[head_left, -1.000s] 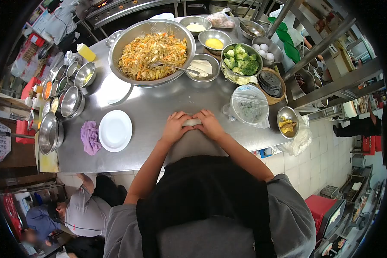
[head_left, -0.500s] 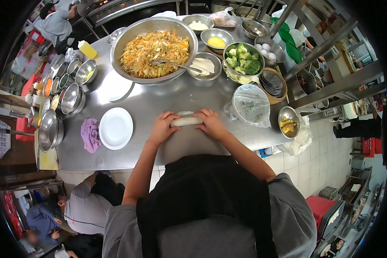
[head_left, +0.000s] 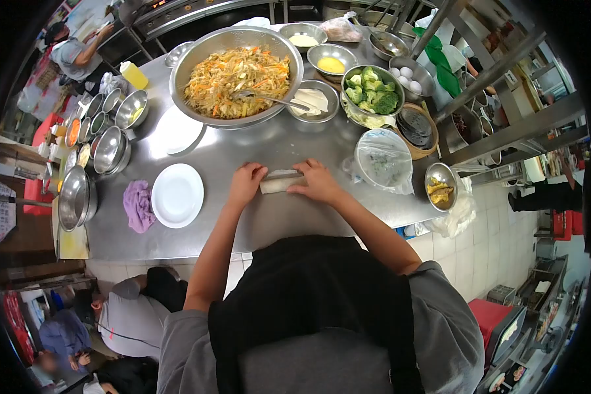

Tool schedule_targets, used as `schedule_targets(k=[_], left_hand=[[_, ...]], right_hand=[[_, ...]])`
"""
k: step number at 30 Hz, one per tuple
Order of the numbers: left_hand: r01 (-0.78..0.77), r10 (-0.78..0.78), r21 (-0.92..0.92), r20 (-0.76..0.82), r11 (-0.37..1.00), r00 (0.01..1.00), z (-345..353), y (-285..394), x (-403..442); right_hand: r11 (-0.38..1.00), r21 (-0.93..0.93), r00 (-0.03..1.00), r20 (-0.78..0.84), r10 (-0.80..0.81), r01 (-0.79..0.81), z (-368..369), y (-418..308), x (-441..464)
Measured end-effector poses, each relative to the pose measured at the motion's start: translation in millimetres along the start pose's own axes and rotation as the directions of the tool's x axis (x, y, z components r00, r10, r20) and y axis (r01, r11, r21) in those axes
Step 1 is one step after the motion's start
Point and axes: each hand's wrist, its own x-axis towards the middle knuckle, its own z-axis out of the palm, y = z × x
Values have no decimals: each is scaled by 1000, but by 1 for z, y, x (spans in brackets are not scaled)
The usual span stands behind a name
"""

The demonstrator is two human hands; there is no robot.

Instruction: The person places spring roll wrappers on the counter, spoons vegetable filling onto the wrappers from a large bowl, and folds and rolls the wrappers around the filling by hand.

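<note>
A pale wrapper roll [head_left: 281, 184] lay between the left hand [head_left: 246, 184], fingers bunched, hold unclear, and the right hand [head_left: 318, 180], pinching its end; the left had shifted outward.

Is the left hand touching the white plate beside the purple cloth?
Apart. The head view shows a plain strip of steel tabletop between the left hand and the white plate.

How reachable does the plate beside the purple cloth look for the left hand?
Probably yes: the plate lies left of the left hand, with bare table between them. That hand is at the roll, so it would likely have to leave it first.
</note>
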Motion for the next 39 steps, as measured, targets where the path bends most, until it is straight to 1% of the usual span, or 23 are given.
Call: schedule_targets(k=[2,5,8,11,14,17,20,22,23,26,29,32,34,35,38,39], left_hand=[[-1,4,-56,61,998,998,1,1,4],[15,-21,36,173,999,985,0,16,15],[-88,57,184,172,979,983,12,13,26],[-85,-8,296,298,952,955,16,14,34],[-115,2,357,301,927,954,26,0,36],[-186,129,298,201,936,971,24,5,29],[-52,1,161,298,986,955,9,29,21],[-38,-3,119,332,992,943,1,35,18],[-31,-5,97,349,995,937,-1,36,16],[-57,89,-115,297,992,951,-2,29,9],[-31,110,-243,315,970,943,-4,21,3],[-160,187,-112,307,981,933,-18,36,-14],[-259,261,-42,271,965,927,-15,34,-19],[-306,297,-4,255,952,920,-13,33,-22],[-344,320,106,188,933,928,-1,24,-29],[-334,311,122,176,935,934,0,23,-31]], right_hand=[[1000,-28,1000,9,-4,5,1,-3,-1],[999,-40,1000,0,7,-7,0,-8,-2],[999,-48,1000,-20,-4,3,6,-6,-3],[999,-30,999,-46,-25,23,9,-4,-3],[999,-21,998,-57,-33,32,11,-5,-5],[999,-6,996,-73,-42,42,12,-6,-5],[997,33,994,-87,-66,69,13,-4,-5],[995,38,990,-106,-93,97,14,-2,-4],[995,33,991,-101,-90,94,15,-1,-4],[996,17,993,-79,-86,87,10,-3,-3],[996,13,994,-68,-82,83,6,-5,-4],[996,45,993,-95,-75,80,7,-6,-5],[994,77,992,-99,-76,83,6,-5,-7],[994,62,990,-109,-86,93,6,-5,-8],[990,30,983,-129,-130,135,10,-3,-12],[989,26,981,-131,-142,147,10,-2,-14]])
